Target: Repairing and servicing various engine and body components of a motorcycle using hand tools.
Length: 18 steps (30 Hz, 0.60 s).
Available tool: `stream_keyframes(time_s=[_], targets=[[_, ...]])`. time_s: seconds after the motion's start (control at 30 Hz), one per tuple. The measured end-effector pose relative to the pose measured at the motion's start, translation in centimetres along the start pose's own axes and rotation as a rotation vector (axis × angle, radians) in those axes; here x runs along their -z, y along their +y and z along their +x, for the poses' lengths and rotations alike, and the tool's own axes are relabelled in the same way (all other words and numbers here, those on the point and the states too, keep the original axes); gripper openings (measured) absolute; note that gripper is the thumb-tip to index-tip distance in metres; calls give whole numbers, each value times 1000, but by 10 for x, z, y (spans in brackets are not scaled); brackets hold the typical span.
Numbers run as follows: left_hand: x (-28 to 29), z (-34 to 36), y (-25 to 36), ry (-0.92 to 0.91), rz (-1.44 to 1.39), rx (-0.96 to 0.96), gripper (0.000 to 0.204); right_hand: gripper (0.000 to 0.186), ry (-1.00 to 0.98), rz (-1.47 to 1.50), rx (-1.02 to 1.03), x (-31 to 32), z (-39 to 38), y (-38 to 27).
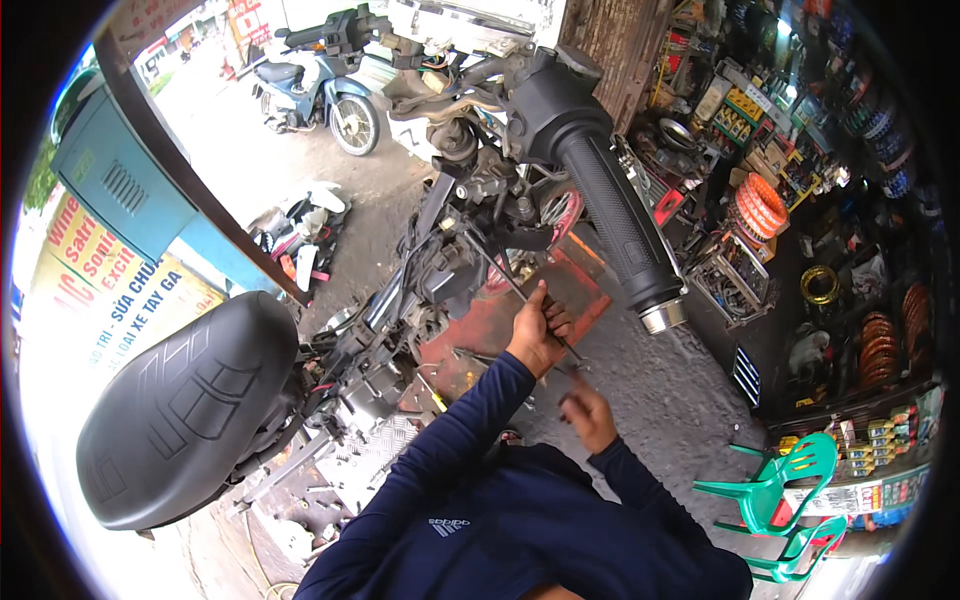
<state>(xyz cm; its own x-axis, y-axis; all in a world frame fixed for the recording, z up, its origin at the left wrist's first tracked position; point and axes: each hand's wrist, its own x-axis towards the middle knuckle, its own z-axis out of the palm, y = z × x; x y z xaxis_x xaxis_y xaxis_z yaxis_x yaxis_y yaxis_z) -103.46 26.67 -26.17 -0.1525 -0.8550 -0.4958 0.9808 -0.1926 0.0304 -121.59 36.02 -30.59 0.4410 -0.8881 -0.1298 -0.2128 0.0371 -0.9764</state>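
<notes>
A motorcycle with its front stripped down stands before me. My left hand (540,330) is closed around a long thin dark rod-shaped tool (512,283). The tool's far end reaches up into the bare frame (440,265) below the handlebar; its near end sticks out below my fist. Just right of that end is my right hand (590,412), slightly blurred, with the index finger stretched toward the tool and apart from it. Nothing shows in this hand. Above both hands juts the black handlebar grip (620,215). Engine parts (375,395) lie to the left of my left forearm.
The black seat (190,415) fills the left side. A red metal stand (500,320) lies under the bike. Green plastic chairs (785,480) are at the lower right, with shelves of parts and orange coils (757,210) behind. A blue motorbike (320,95) is parked outside.
</notes>
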Motion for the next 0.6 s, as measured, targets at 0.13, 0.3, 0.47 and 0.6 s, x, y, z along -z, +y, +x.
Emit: stream_keyframes(time_s=[0.13,0.3,0.47,0.6], targets=[[5,0,4,41,2,-41,44,19,56,-285,724,-4,11,-52],[6,3,10,-50,10,-60,44,15,46,181,-45,13,11,-11],[1,2,10,-65,54,-88,45,19,-112,-261,700,-1,-1,-46],[8,6,18,-126,48,-83,45,17,112,232,-4,24,23,-36]])
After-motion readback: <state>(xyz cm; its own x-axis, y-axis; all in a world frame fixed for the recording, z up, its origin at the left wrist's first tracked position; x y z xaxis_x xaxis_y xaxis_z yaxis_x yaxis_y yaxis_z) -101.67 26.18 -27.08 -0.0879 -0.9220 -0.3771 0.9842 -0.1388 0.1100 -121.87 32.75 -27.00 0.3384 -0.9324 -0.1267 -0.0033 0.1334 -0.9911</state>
